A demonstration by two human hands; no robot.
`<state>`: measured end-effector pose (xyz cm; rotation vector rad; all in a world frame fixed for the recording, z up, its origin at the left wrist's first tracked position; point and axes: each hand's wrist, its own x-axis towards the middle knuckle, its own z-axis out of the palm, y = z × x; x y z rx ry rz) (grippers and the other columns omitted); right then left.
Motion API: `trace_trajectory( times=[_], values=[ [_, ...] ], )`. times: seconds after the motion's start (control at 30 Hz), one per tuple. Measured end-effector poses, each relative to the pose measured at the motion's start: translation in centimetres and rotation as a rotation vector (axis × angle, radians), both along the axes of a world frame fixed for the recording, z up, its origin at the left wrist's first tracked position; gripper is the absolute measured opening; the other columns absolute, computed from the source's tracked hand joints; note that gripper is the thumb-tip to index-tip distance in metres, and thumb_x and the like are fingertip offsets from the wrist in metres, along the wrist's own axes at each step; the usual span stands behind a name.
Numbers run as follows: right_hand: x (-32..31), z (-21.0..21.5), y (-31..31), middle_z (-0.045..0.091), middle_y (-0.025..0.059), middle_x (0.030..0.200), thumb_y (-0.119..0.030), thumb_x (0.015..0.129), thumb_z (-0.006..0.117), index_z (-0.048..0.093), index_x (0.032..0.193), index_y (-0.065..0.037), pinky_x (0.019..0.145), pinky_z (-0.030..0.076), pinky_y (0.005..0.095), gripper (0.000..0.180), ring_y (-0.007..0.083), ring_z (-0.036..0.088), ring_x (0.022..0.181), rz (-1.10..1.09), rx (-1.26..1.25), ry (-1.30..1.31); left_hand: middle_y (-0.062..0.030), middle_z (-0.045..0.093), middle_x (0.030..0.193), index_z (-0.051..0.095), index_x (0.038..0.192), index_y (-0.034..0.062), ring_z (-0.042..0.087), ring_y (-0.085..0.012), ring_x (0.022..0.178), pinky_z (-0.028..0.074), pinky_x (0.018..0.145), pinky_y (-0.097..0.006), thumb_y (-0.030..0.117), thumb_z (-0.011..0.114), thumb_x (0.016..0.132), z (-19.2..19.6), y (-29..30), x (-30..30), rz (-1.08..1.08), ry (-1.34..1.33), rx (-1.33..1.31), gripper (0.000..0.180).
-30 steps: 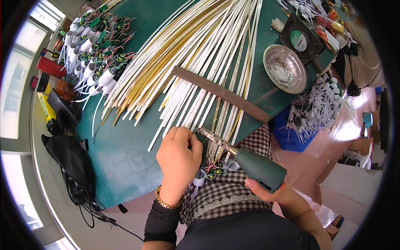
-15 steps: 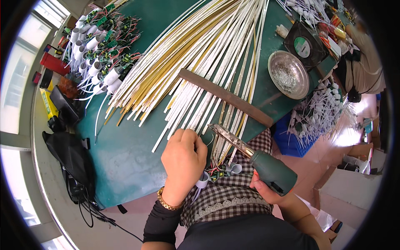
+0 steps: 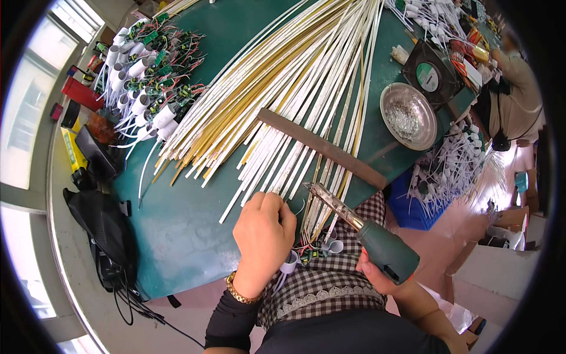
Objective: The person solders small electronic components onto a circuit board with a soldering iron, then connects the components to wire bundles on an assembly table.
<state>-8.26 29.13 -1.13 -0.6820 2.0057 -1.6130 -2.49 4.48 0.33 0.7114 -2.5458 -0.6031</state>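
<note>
Soldering iron sits gripped in our right hand, centre-right of the head view; our left hand curls beside white-and-yellow strips, whether holding anything we cannot tell. Upper right, a fan bears a round green-and-white label.

A green-handled soldering iron is gripped in the right hand, its tip held near the lower ends of long thin strips; the left hand is bunched beside them, fingertips hidden. The strips are crossed by a brown bar on the green table. White cylinders with wires are heaped at left, a metal dish of silvery bits set at right.
</note>
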Motion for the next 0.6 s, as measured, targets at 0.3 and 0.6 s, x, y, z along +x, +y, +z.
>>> trace_trajectory(
  times=[0.3, 0.6],
  values=[
    [-0.1, -0.4, 0.3, 0.068, 0.0122, 0.086, -0.008, 0.074, 0.075, 0.067, 0.105, 0.002, 0.065, 0.054, 0.0333, 0.033, 0.0251, 0.067, 0.071, 0.041, 0.04, 0.086, -0.0095, 0.057, 0.073, 0.057, 0.075, 0.0061, 0.059, -0.031, 0.071, 0.047, 0.059, -0.041, 0.003, 0.066, 0.077, 0.0, 0.0, 0.0, -0.001, 0.009, -0.007, 0.01],
    [0.0, -1.2, 0.9, 0.068, 0.0129, 0.088, -0.008, 0.074, 0.074, 0.067, 0.104, 0.002, 0.063, 0.055, 0.0337, 0.033, 0.0267, 0.068, 0.072, 0.024, 0.019, 0.134, -0.0084, 0.057, 0.071, 0.061, 0.079, 0.0043, 0.058, -0.0248, 0.06, 0.045, 0.054, -0.035, 0.002, 0.069, 0.079, -0.3, -0.1, 0.4, -0.013, 0.059, 0.019, 0.008]
  ],
)
